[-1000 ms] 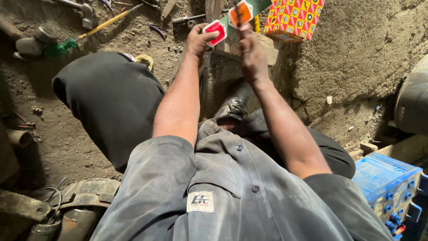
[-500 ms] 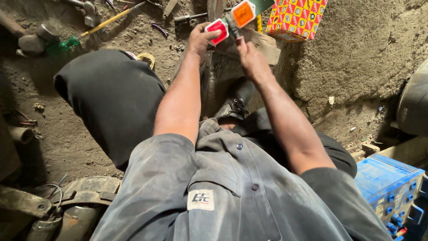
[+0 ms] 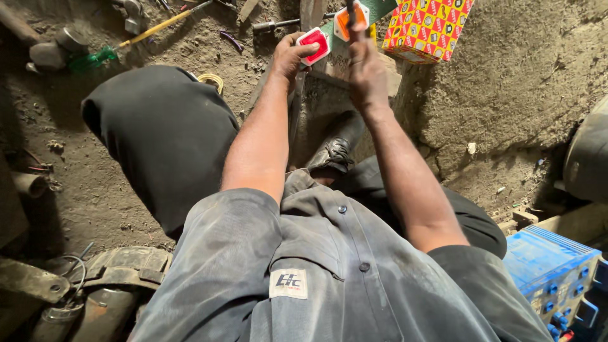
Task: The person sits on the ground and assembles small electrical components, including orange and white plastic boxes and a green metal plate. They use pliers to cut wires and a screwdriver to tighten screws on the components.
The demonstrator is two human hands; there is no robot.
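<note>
My left hand (image 3: pixel 292 56) grips a small red square lamp with a white rim (image 3: pixel 313 45), held out over the dirt floor. Just to its right, my right hand (image 3: pixel 366 71) is closed around a thin dark stem that rises to an orange square lamp with a white rim (image 3: pixel 350 15) near the top edge. A green strip (image 3: pixel 380 9) runs behind both lamps. My black shoe (image 3: pixel 335 149) rests on the ground below the hands, between my knees.
A colourful patterned box (image 3: pixel 427 28) sits at the top right on a raised earth ledge. A screwdriver with a yellow shaft and green handle (image 3: pixel 126 44), metal parts and a bolt (image 3: pixel 272 25) lie at the top left. A blue crate (image 3: pixel 554 272) stands at the lower right.
Both hands have shifted slightly up and right with the lamps. The orange lamp now sits higher, almost at the top edge. Grips are unchanged.
</note>
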